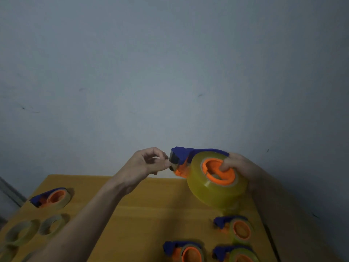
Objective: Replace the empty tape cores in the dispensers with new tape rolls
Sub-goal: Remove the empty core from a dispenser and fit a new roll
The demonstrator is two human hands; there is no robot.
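Right hand [238,168] grip clasps dispenser [186,157] with full tape roll [211,191], thumb in orange hub, raised above worktop [151,214]. Left hand [149,163] grip pinches tape end at cutter, just left. Empty cores [52,224] below left.

At six o'clock, two blue-and-orange plastic tape dispensers [186,252] [235,254] are cut off by the bottom edge. At eight o'clock, the pale tape rings [7,253] are blurred and partly cropped.

Plain room: bare grey wall [170,72], wooden table [151,214].
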